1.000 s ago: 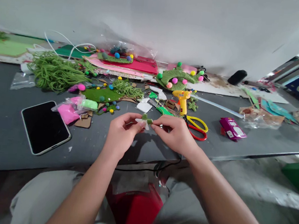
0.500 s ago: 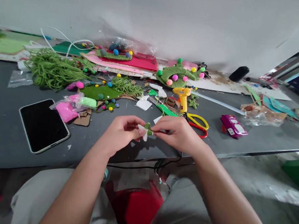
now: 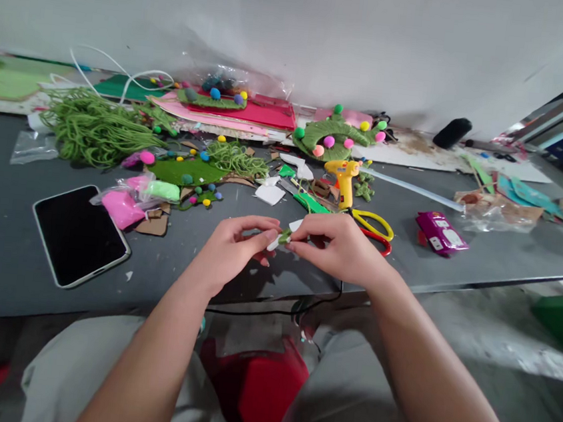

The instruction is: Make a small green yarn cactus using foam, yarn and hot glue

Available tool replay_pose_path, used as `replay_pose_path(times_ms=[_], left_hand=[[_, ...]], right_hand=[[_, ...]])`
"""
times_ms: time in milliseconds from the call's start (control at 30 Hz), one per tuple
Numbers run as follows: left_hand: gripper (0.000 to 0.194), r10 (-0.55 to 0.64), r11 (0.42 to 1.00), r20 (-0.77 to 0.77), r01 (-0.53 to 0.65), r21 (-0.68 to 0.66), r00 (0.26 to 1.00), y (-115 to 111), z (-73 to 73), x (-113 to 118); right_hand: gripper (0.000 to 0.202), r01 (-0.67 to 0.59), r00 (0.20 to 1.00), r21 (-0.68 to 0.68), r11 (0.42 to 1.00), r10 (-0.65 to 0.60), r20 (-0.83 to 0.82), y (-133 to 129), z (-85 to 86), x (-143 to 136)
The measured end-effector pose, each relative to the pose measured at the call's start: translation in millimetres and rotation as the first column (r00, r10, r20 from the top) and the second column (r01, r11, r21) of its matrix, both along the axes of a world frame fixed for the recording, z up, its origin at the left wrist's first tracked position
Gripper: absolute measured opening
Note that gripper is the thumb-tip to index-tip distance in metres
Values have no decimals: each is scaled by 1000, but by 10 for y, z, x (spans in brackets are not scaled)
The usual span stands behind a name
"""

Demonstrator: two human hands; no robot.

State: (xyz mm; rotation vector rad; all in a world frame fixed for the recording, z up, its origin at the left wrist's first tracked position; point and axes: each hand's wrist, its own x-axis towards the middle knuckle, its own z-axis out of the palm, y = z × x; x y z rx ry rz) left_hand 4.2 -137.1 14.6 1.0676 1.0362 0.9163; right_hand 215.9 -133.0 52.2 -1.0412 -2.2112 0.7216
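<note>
Between my two hands, above the front edge of the grey table, is a small white piece partly wrapped in green yarn. My left hand pinches its left side between thumb and fingers. The fingertips of my right hand are closed on its right side. Much of the piece is hidden by the fingers. Just beyond my right hand lie scissors with yellow and red handles, a yellow hot glue gun and a green cutter knife. White scraps lie behind my hands.
A tablet lies at the left, beside bagged pink clay. Behind are a heap of green yarn and a yarn-wrapped shape with pompoms. A purple packet lies at the right. A black cable hangs below the table edge.
The small yarn-wrapped piece has turned in my fingers, so less of its white part shows. Both hands stay in nearly the same place, still pinching it.
</note>
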Motion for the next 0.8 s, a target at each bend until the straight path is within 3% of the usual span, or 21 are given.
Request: replay_pose_path(times_ms=[133,233,367,633,800], left_hand=[[34,-64,997,51,62,40,997,-24,1,-24],[38,-125,990,-2,124,71,992,-29,-14,-45],[37,-79,991,-121,92,101,989,-8,-34,-36],[31,-83,970,-194,124,211,977,-44,11,13],[28,-43,970,-191,87,227,981,-60,-5,33]], right_hand=[[11,68,998,-109,992,-69,-1,-6,-5,10],[14,101,994,-191,976,-107,-17,0,-10,19],[18,70,997,-277,958,-80,-24,21,-7,20],[19,40,998,-330,943,-57,-42,35,-10,4],[25,45,994,-369,928,-80,-80,51,-26,4]])
